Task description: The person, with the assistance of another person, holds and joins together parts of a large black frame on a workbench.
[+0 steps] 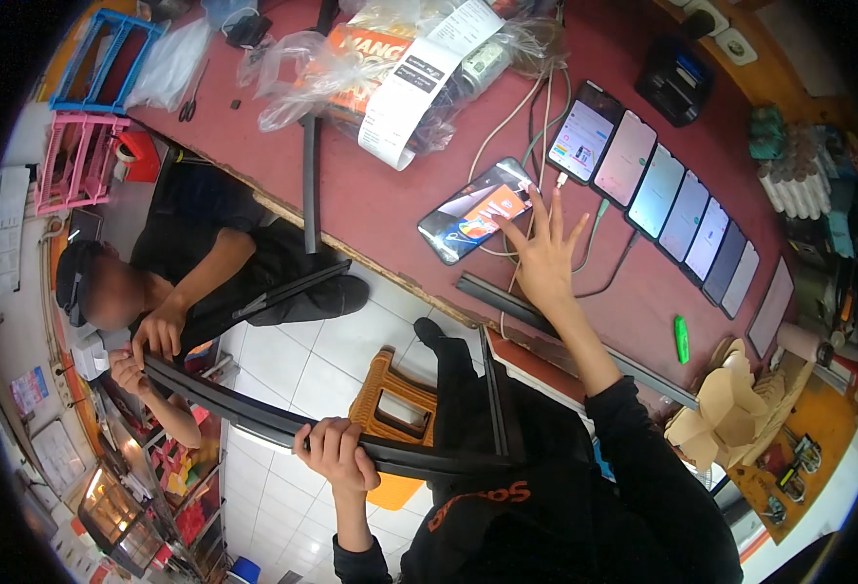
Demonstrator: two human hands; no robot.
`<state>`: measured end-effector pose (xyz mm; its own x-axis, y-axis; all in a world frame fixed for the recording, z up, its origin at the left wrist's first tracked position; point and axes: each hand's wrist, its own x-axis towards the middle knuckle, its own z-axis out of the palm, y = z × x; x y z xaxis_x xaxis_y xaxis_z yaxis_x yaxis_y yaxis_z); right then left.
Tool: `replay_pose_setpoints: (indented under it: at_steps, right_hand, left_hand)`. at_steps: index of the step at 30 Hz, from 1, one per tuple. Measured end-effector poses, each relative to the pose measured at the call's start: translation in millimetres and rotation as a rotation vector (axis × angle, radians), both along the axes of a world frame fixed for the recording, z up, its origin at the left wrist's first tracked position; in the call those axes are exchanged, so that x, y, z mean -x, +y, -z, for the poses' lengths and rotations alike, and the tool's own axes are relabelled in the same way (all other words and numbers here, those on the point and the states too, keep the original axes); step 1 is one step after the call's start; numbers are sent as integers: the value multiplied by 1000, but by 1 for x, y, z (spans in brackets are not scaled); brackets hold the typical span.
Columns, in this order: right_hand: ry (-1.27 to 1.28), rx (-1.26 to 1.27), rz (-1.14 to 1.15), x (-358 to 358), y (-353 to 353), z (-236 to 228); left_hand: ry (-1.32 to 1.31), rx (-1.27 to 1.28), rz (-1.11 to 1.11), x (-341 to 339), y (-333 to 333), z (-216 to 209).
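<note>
My left hand is closed around a long black frame bar that lies across my lap. A co-worker seated at the left grips its far end with a hand. Two more black bars stand off it, one near my legs and one by the co-worker's arm. Over the red table, my right hand is spread open, its fingertips at the right edge of a lit phone with an orange picture on its screen. My right forearm passes above a dark bar lying along the table edge.
A row of several phones with cables lies at the right, near a green marker and cardboard food boxes. Plastic bags with a paper receipt sit at the back. An orange stool stands on the tiled floor.
</note>
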<state>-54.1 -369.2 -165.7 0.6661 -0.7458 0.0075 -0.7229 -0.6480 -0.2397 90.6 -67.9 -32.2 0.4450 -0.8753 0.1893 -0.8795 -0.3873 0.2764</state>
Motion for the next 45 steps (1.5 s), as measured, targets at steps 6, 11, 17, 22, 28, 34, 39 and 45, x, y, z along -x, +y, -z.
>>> replay_pose_setpoints:
  at_steps: [6,11,17,22,28,34,39,45]
  right_hand:
    - [-39,46,-4,3,0,5]
    - [-86,32,0,4,-1,1]
    - [-58,15,20,9,-3,-3]
    - [-45,-22,18,12,-4,-10]
    - [-69,-83,17,19,-3,-40]
    - [-275,-125,-95,43,26,-102]
    - [-450,-574,-310,73,79,-162]
    - [-362,-620,-488,76,146,-200]
  left_hand:
    - [-11,7,-2,-2,-2,0]
    - [-16,20,5,-1,-1,0]
    - [-18,13,17,0,3,0]
    - [-16,11,14,0,1,-1]
    - [-16,1,3,2,-3,-3]
    - [-8,5,7,2,-3,-3]
    - [-2,38,30,0,0,-5]
    - [16,81,110,-6,-6,-2]
